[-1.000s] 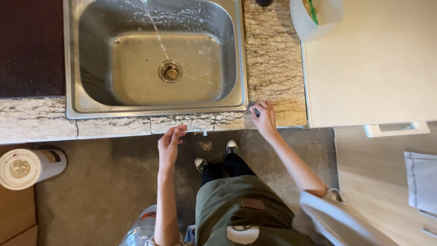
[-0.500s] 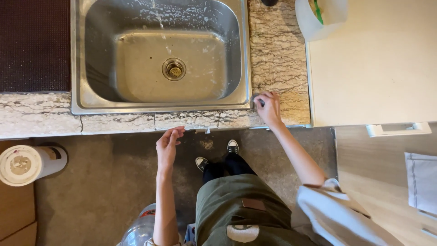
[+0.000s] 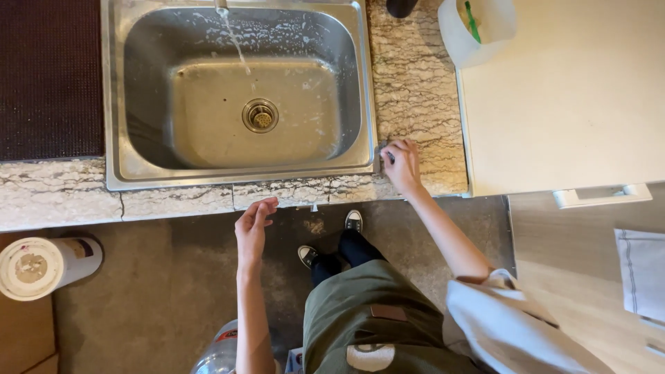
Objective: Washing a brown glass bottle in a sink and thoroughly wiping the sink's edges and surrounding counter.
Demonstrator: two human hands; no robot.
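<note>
A stainless steel sink (image 3: 111,104) is seen from above, set in a veined stone countertop (image 3: 415,90). A thin stream of water (image 3: 235,45) falls from 12 o'clock of the basin toward the drain (image 3: 260,116) at its centre; soapy streaks are noted on the basin floor and walls.

The right hand (image 3: 403,165) is laid on the countertop at about 4 o'clock from the drain, just beside the sink's near right corner. The fingers (image 3: 392,150) are curled down against the stone; something small and dark shows under them, but whether it is gripped cannot be told.

The left hand (image 3: 252,227) is held open and empty, fingers loosely extended, below the front edge of the countertop at 6 o'clock from the drain. Nothing is touched by it, though its fingertips lie close to the edge.

A dark textured mat (image 3: 48,76) is observed at 9 o'clock of the sink. A pale cutting board (image 3: 568,111) lies at 3 o'clock, with a translucent container (image 3: 478,31) holding something green at its far left corner. A white cylindrical can (image 3: 41,266) stands on the concrete floor (image 3: 152,291) at 8 o'clock. Dark shoes (image 3: 332,239) and an olive apron (image 3: 367,325) are seen below.
</note>
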